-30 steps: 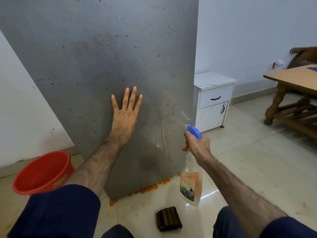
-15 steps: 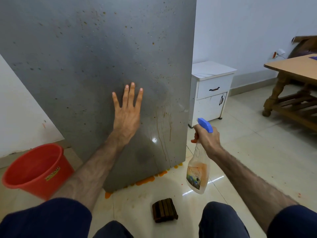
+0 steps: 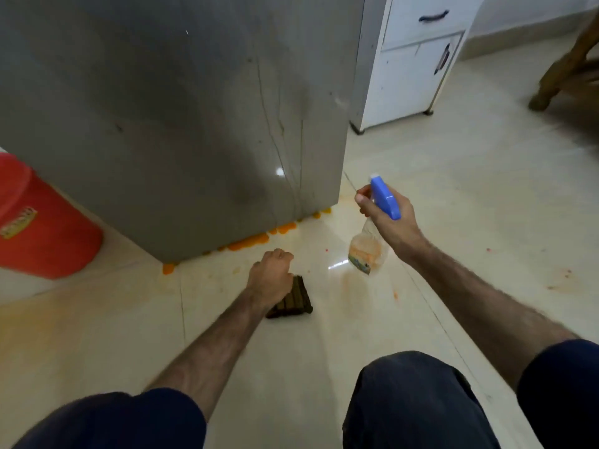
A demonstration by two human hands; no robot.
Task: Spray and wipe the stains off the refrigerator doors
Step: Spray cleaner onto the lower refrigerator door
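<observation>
Fridge door stands streaked ahead of me, orange drips at its foot. Both my arms reach forward and down. My right hand grips the spray bottle just right of the door; my left hand curls onto the brown sponge on the floor below it.

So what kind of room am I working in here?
Most likely a home kitchen or dining area: a grey refrigerator door standing on a glossy tiled floor, a small white cabinet beside it, and a wooden furniture leg at the right edge.
</observation>
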